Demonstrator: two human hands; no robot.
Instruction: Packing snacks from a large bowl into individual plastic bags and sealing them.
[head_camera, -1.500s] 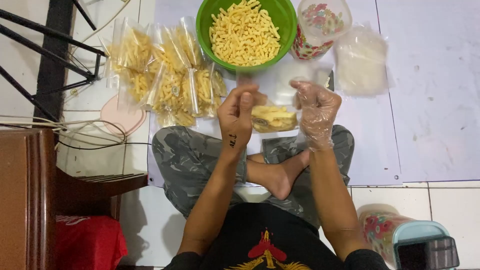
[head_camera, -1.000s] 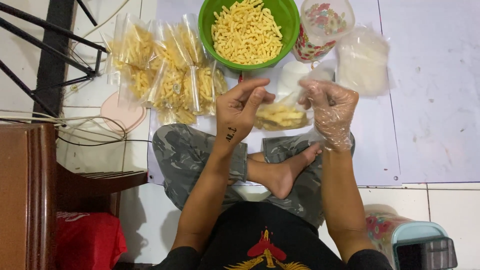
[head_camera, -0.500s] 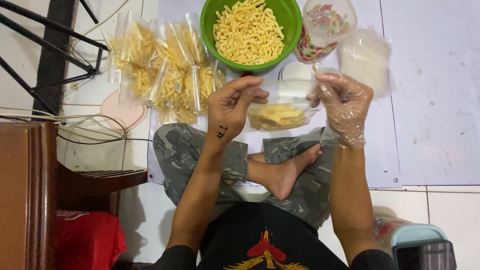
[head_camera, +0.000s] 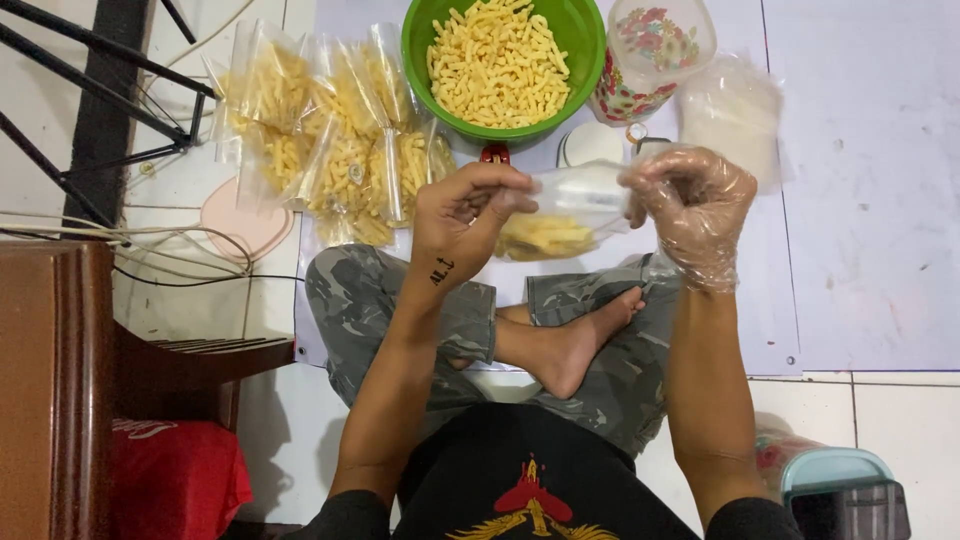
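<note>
The person is sitting cross-legged on the floor and holding a small clear bag of yellow snack sticks (head_camera: 548, 232) up between both hands, just above the knees and on the near side of the green bowl (head_camera: 585, 75) heaped with the same snacks. The bag is lying with its long axis running left to right, its open top edge stretched taut between the hands and its filled belly sagging toward the person. The bare left hand (head_camera: 458, 215) is pinching the left end of that edge, thumb and forefinger closed on the plastic, wrist bent so the back of the hand is facing up. The right hand (head_camera: 690, 205), wearing a loose clear glove, is gripping the right end with curled fingers, held level with the other, so neither is nearer. To the far left, filled snack bags (head_camera: 330, 140) are lying in a heap; to the far right, a floral container (head_camera: 648, 55) is standing beside a stack of empty clear bags (head_camera: 730, 105).
</note>
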